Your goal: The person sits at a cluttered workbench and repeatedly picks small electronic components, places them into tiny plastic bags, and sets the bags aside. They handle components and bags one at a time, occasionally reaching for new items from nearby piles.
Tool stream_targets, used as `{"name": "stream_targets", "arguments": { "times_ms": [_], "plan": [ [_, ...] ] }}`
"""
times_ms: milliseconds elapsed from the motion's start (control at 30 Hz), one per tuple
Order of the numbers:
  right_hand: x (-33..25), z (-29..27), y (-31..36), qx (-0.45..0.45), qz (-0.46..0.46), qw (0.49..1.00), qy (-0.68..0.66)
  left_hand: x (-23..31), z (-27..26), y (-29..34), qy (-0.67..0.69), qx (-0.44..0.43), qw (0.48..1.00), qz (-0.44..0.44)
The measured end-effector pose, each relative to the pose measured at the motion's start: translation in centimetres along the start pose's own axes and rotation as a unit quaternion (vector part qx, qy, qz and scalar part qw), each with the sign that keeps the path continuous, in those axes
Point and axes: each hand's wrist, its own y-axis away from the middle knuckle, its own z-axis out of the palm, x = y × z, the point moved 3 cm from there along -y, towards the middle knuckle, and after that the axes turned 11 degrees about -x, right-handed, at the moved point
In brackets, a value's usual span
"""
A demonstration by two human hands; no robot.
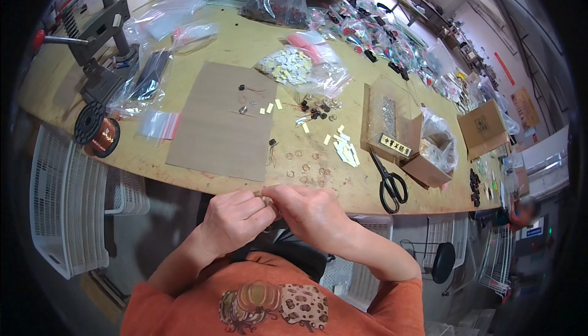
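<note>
On our yellowish desk (358, 188) we see brown sheet (214, 121), copper-wire spool (106, 137), thin wire rings (305, 167), black scissors (386, 175), open carton (425, 173).

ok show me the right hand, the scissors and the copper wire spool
Right hand (311, 211): head view, on the back of the hand.
Scissors (385, 176): head view, near the pivot.
Copper wire spool (105, 135): head view, on the wound wire.
</note>
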Motion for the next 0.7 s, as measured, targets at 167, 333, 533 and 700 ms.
{"name": "stream_targets", "arguments": {
  "times_ms": [167,333,533,700],
  "plan": [
    [0.1,-0.4,0.2,0.031,-0.032,0.999,-0.02,-0.1,0.1,-0.1,0.019,-0.012,1.0,0.0],
    [2.3,-2.6,-0.6,0.14,0.01,0.978,-0.153,-0.9,-0.8,1.1,0.021,0.008,0.999,-0.044],
    [16.1,-3.9,-3.3,0.214,0.238,0.925,0.207,-1.9,-1.0,2.0,0.028,0.034,0.997,-0.062],
    [18.8,-3.3,-4.3,0.169,0.279,0.926,0.189,-2.3,-1.2,3.2,0.023,0.033,0.996,-0.078]
  ]
}}
